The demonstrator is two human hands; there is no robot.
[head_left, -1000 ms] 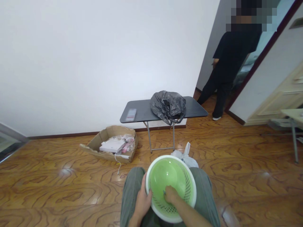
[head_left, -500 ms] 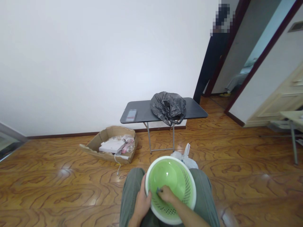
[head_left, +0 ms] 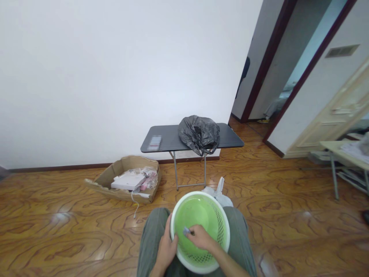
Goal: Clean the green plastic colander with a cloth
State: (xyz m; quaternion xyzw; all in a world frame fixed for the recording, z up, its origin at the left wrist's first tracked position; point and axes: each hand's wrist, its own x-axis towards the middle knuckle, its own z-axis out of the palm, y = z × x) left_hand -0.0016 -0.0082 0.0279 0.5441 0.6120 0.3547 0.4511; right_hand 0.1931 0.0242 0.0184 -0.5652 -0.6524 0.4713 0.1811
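From my remote post I record the green basket (head_left: 198, 211) resting on the lap (head_left: 154, 231), between the knees. The left hand (head_left: 166, 246) clamps its left rim; the right hand (head_left: 200, 236), inside, pinches a small greyish item (head_left: 186, 231), too blurred to identify. I judge the basket light, fairly stiff, smooth, likely slippery; the rim gives the surest hold.
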